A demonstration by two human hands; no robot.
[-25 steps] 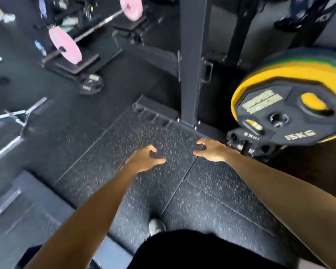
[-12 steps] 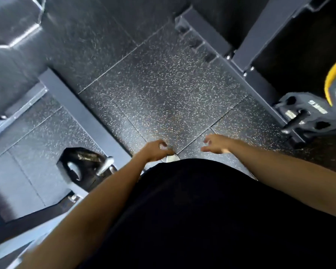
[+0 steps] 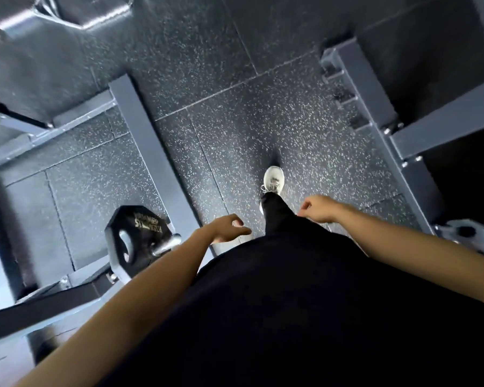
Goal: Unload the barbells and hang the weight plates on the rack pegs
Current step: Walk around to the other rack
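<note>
Weight plate (image 3: 137, 239), black and many-sided with pale lettering on its face, sits threaded on a short steel peg (image 3: 166, 244) low on the left of the view; its flat face is turned up and toward the right, and the peg runs through its centre hole, its bright rounded end poking out toward the right, so the plate's axis follows the peg. A curved grip slot shows in the face to the left of the peg. The peg belongs to a dark grey rack frame (image 3: 148, 152) whose long base beam runs diagonally from the upper middle down past the plate. The left hand (image 3: 226, 228) hangs just right of the peg's tip, apart from it and from the plate, its fingers loosely curled and relaxed with nothing in them. The right hand (image 3: 317, 208) is further right, well apart from the plate, fingers bent into a loose half-fist, also holding nothing. Between and beyond the hands a white shoe (image 3: 273, 180) stands on the speckled rubber floor (image 3: 257, 118), with a black trouser leg above it. A second frame base (image 3: 375, 118) crosses the right side, and a blurred pale-grey piece of equipment (image 3: 470, 236) shows at the right edge beside the right forearm; what it is cannot be made out.
</note>
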